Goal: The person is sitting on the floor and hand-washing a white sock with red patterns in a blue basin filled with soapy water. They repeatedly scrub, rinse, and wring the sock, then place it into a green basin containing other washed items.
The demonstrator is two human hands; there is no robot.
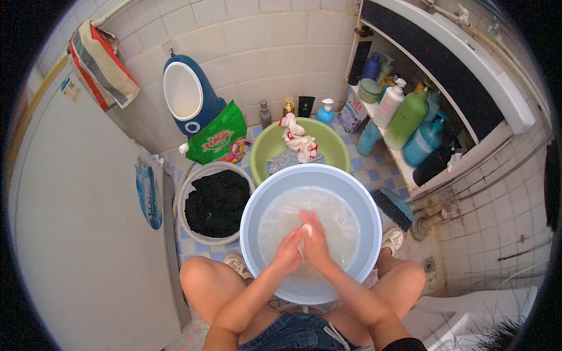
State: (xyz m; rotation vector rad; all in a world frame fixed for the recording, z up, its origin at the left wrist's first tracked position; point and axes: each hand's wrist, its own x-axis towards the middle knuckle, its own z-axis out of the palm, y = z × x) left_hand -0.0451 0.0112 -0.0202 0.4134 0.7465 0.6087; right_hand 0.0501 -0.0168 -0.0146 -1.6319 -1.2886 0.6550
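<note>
A light blue basin (pixel 370 225) of cloudy, sudsy water stands between my knees. Over the middle of it my two hands meet. My left hand (pixel 288 253) is closed, its fingers pressed against the other hand. My right hand (pixel 316 238) lies against it, its fingertips smeared by motion. A small white thing (pixel 307 229) shows between the hands, perhaps wet cloth or lather; its kind is unclear. Behind the basin is a green basin (pixel 343 146) with a white and red cloth (pixel 298 140) and a grey-blue cloth (pixel 287 161) in it.
Left of the blue basin sits a grey tub (pixel 182 217) of dark clothes (pixel 216 203). A green pouch (pixel 219 137) stands behind it. On the right are a brush (pixel 393 207) and a shelf (pixel 404 167) with several bottles. A pale panel (pixel 88 205) borders the left.
</note>
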